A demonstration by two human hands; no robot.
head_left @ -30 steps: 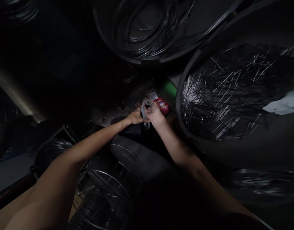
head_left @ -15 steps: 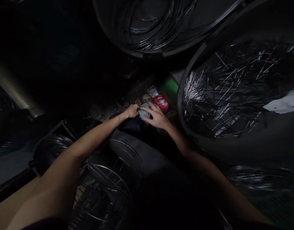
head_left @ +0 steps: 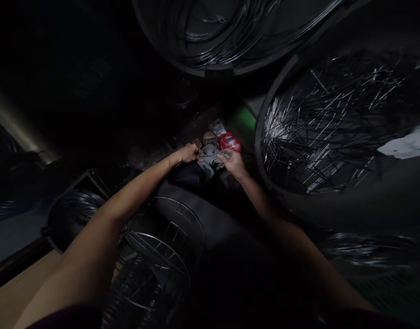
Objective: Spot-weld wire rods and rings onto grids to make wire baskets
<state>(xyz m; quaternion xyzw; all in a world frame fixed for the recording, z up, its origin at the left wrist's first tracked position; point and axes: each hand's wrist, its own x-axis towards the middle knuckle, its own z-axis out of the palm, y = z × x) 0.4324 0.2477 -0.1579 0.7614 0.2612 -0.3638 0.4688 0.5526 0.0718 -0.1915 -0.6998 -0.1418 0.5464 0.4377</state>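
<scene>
Near dimly lit metal rods [head_left: 328, 123], left hand [head_left: 189, 153] and right hand [head_left: 232, 162] each pinch what looks like grey cloth [head_left: 210, 151].

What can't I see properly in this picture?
In the head view:
Bits of the grey cloth: hidden by the left hand and right hand.
The writing on the red packet: too small to read.
Rest of the white piece: cut off by the right edge.
Wire coils: cut off by the top edge.
</scene>
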